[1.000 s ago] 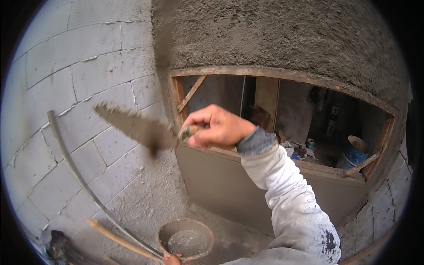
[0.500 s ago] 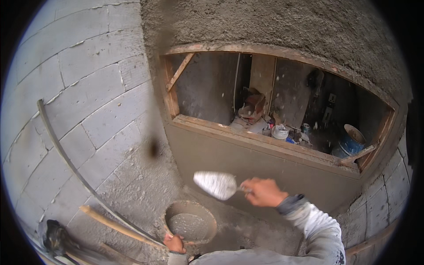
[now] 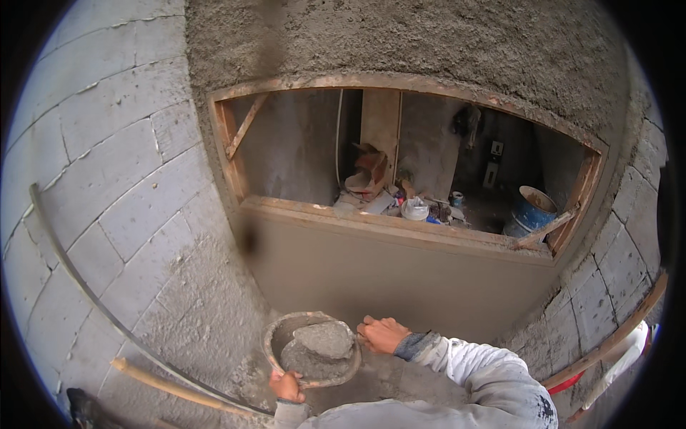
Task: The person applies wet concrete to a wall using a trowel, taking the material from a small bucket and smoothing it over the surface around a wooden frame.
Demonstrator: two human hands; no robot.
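Observation:
My left hand (image 3: 286, 386) grips the near rim of a round mortar pan (image 3: 276, 337) held low in front of me. Wet grey mortar (image 3: 304, 363) lies inside it. My right hand (image 3: 383, 334) is closed on the handle of a trowel whose blade (image 3: 324, 338) lies flat in the pan, loaded with a lump of mortar. Straight ahead is a wall with a wood-framed window opening (image 3: 400, 222). The panel under the sill (image 3: 386, 282) is smooth fresh plaster, and the band above the opening (image 3: 400, 43) is rough grey render.
Bare grey blocks (image 3: 93, 179) form the wall on the left, with a long metal straightedge (image 3: 78, 286) and a wooden handle (image 3: 171, 386) leaning at the lower left. A blue bucket (image 3: 532, 211), a white tub (image 3: 414, 209) and debris sit inside the opening. Wooden battens (image 3: 614, 336) lean at the right.
My right hand has dropped from chest height near the wall down to the pan, and the trowel blade now rests in the mortar. The pan has come up closer.

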